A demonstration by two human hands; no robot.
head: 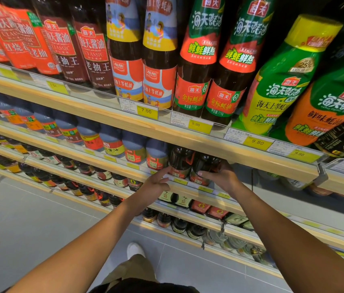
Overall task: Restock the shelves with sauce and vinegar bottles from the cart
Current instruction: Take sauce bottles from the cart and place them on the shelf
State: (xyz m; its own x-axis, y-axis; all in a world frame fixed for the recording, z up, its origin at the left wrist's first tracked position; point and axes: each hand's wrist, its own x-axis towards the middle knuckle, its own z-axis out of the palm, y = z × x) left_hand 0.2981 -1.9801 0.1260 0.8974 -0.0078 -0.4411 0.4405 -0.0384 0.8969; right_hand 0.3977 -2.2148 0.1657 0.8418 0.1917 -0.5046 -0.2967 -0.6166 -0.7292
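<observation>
On the second shelf (205, 196), open room is lying right of the right dark bottle (205, 162), reaching far back to the grey rear panel (276, 187). The upper shelf's wooden edge (209, 142) is overhanging it low, and packed blue-shouldered bottles (112, 140) are closing off the left.

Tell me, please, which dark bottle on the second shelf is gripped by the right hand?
The rightmost bottle in that row: the right hand curls round it, while the left hand merely reaches toward its neighbour.
</observation>
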